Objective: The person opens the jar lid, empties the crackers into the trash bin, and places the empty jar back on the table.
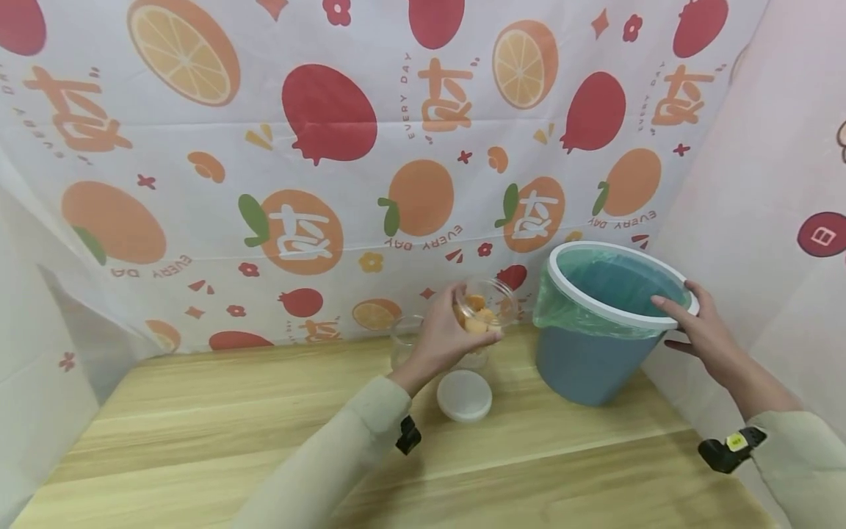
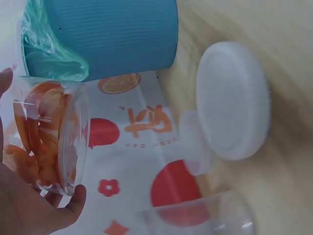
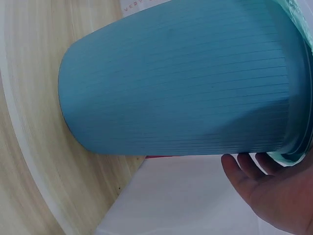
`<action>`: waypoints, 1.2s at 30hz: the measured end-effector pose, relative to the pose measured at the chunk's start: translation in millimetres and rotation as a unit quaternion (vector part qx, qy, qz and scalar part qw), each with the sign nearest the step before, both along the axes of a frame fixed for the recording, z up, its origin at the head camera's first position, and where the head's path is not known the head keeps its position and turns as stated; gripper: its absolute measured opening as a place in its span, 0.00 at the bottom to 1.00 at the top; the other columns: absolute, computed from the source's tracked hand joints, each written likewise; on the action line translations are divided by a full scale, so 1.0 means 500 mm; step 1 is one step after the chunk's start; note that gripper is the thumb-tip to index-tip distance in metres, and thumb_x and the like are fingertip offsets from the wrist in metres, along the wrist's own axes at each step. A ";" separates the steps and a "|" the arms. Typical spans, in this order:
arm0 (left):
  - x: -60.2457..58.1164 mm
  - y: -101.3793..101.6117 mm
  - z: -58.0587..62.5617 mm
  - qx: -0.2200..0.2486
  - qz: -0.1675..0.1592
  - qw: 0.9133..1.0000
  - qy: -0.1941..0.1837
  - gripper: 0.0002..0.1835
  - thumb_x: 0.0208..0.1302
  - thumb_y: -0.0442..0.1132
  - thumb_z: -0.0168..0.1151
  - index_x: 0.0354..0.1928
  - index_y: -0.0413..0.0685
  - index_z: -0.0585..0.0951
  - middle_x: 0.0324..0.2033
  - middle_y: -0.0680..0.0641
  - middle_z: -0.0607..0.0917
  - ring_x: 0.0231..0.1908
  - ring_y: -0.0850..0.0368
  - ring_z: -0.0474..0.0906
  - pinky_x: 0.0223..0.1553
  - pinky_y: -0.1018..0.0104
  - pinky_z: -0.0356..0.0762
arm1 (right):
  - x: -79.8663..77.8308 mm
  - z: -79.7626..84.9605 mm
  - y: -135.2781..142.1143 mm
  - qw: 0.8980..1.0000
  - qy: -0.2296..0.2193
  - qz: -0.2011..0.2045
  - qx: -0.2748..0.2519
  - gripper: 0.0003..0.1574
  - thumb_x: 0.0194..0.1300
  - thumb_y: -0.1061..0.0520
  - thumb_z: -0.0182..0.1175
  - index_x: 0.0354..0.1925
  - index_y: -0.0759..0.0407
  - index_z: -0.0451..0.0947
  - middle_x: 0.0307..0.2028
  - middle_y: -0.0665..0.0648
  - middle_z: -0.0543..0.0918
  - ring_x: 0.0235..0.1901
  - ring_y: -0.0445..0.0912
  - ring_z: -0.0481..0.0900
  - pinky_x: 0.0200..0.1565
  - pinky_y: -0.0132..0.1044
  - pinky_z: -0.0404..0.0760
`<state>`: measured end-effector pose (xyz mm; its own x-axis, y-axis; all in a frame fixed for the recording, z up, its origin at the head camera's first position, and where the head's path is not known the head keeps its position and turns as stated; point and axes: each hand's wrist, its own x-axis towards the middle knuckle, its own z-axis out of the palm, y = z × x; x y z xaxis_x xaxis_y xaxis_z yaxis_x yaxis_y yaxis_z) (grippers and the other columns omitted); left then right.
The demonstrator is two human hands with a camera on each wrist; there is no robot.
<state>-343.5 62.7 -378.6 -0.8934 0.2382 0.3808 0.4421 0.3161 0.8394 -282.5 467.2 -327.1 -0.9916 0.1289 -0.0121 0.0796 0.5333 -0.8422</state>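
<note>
My left hand (image 1: 441,334) grips a clear jar (image 1: 505,294) tilted with its mouth toward the right. Curved orange pieces (image 2: 46,127) that look like peel lie inside it. To the right stands a blue trash can (image 1: 581,371), its white rim (image 1: 563,283) holding a green plastic bag (image 1: 554,308). My right hand (image 1: 710,338) grips that rim on the far right, thumb over the top and fingers underneath. In the right wrist view, those fingertips (image 3: 229,160) are right at the can's side, below the rim. The can leans slightly on the table.
A round white lid (image 1: 465,395) lies on the wooden table (image 1: 264,433) below the left hand. Behind that hand stands another clear container (image 1: 403,338), partly hidden. A fruit-printed cloth (image 1: 370,242) hangs along the back, and a pale sheet (image 1: 760,242) closes the right side.
</note>
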 end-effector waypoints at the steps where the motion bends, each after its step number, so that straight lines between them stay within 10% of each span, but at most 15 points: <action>1: -0.003 0.004 0.011 -0.008 -0.004 1.000 0.002 0.56 0.43 0.55 0.83 0.73 0.53 0.63 0.63 0.50 0.75 0.60 0.55 0.75 0.57 0.59 0.82 | 0.000 0.000 0.000 1.000 0.003 -0.001 0.000 0.61 0.77 0.33 0.41 0.76 0.57 0.11 0.77 0.78 0.31 0.71 0.78 0.52 0.54 0.59 0.83; 7: -0.020 0.026 0.064 -0.045 -0.014 0.998 0.041 0.58 0.42 0.58 0.83 0.75 0.52 0.61 0.60 0.50 0.77 0.55 0.57 0.78 0.53 0.61 0.83 | -0.001 0.001 -0.003 1.000 0.005 -0.002 -0.011 0.61 0.77 0.34 0.42 0.76 0.57 0.11 0.78 0.76 0.31 0.73 0.77 0.51 0.50 0.49 0.86; 25: -0.053 0.096 0.188 -0.111 -0.024 0.988 0.106 0.54 0.45 0.54 0.81 0.73 0.49 0.63 0.59 0.50 0.77 0.52 0.59 0.76 0.50 0.64 0.83 | -0.005 -0.003 -0.009 0.999 0.022 -0.014 -0.034 0.61 0.76 0.33 0.43 0.77 0.54 0.12 0.79 0.75 0.35 0.73 0.75 0.52 0.64 0.73 0.66; 36: -0.042 0.168 0.225 -0.279 0.064 0.948 0.139 0.57 0.47 0.65 0.76 0.76 0.53 0.59 0.68 0.50 0.73 0.67 0.51 0.70 0.64 0.50 0.76 | -0.007 -0.008 -0.009 0.999 0.026 -0.021 -0.030 0.60 0.76 0.33 0.43 0.78 0.54 0.13 0.78 0.76 0.37 0.73 0.75 0.53 0.62 0.70 0.71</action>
